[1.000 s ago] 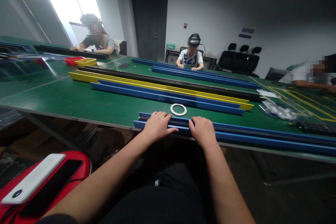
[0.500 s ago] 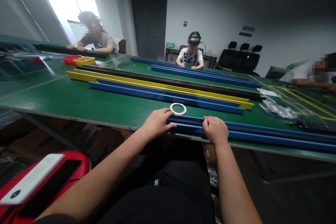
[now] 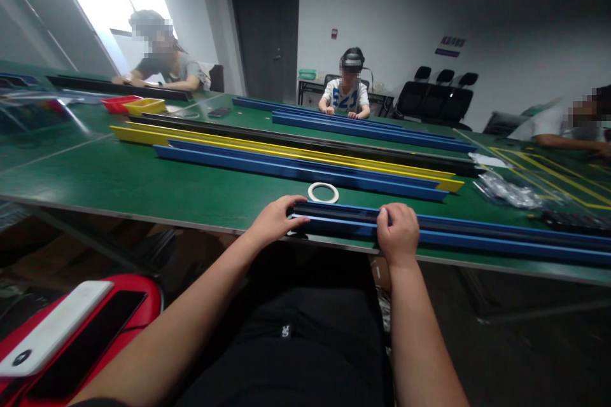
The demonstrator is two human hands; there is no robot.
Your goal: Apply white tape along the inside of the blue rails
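Observation:
A long blue channel-shaped rail (image 3: 477, 241) with a black strip along its inside lies at the near table edge and runs out of view to the right. My left hand (image 3: 273, 222) is closed around its left end, thumb on the near side and fingers on the far side. Further right, my right hand (image 3: 401, 233) is curled over the same rail, its thumb at the channel; the fingertips are partly hidden. Just behind the rail, a white ring like a tape roll (image 3: 310, 193) lies flat, apart from both hands.
Beyond lie another blue rail (image 3: 286, 173), a yellow rail (image 3: 125, 134) and a black rail (image 3: 382, 158). Clear plastic bags (image 3: 508, 191) sit to the right. A phone (image 3: 88, 343) and a white device (image 3: 57, 327) rest on a red stool (image 3: 150, 292). Co-workers sit around the green table (image 3: 95, 172).
My left hand has shifted left with the rail's end, and my right hand sits slightly further right, so the hands are wider apart. The view has turned slightly.

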